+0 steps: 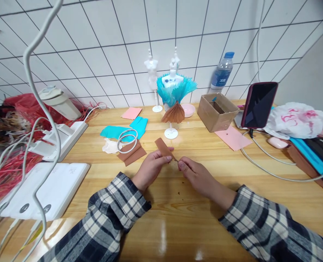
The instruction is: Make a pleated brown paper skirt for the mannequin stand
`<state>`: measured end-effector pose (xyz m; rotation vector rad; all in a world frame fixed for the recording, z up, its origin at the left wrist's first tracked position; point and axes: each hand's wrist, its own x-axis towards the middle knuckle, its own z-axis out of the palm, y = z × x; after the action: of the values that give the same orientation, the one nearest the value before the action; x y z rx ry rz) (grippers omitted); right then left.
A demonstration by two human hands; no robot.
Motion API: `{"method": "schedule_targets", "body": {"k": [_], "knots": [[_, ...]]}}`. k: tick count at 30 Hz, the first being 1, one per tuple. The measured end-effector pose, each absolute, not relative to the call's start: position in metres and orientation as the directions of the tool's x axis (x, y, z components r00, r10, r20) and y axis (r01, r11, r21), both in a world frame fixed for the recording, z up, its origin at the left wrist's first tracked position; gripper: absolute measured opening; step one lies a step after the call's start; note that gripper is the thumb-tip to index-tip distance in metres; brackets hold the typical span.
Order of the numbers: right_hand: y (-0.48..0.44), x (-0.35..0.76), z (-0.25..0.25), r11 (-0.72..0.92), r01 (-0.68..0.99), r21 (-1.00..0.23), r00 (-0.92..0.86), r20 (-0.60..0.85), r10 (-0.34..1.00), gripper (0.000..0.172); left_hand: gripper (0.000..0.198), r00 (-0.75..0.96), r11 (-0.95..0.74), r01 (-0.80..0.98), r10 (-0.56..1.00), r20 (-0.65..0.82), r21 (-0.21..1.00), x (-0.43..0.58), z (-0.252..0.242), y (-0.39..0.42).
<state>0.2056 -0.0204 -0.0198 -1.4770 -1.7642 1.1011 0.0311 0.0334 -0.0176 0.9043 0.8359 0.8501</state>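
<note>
A folded strip of brown paper [163, 147] is held low over the wooden table [194, 203]. My left hand [150, 168] grips it along its middle. My right hand [196, 174] pinches its near end between thumb and fingertips. Both sleeves are plaid. Beyond the hands stands a small white mannequin [173, 78] wearing a teal paper top and a brown pleated paper skirt [173, 113]. A second bare white mannequin [152, 78] stands beside it on the left.
Teal paper [114, 131], brown paper pieces [131, 154] and a tape ring [127, 140] lie left of centre. A cardboard box [217, 112], a propped phone [259, 104], a water bottle [221, 72], pink sheets [233, 138], power strips [60, 140] and cables surround them.
</note>
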Motion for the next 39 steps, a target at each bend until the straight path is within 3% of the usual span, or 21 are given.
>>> {"method": "schedule_targets", "body": {"k": [17,39], "knots": [[-0.0195,0.2054,-0.0177,0.021,0.388,-0.921,-0.241,-0.079,0.967,0.037,0.04,0.459,0.399,-0.232,0.849,-0.262,0.887,0.0301,-0.0151,0.0319],[-0.0187,0.2042,-0.0171,0.023,0.405,-0.914,-0.226,-0.075,0.971,0.034,0.039,0.43,0.352,-0.182,0.868,-0.248,0.918,0.0285,-0.022,0.0337]]}}
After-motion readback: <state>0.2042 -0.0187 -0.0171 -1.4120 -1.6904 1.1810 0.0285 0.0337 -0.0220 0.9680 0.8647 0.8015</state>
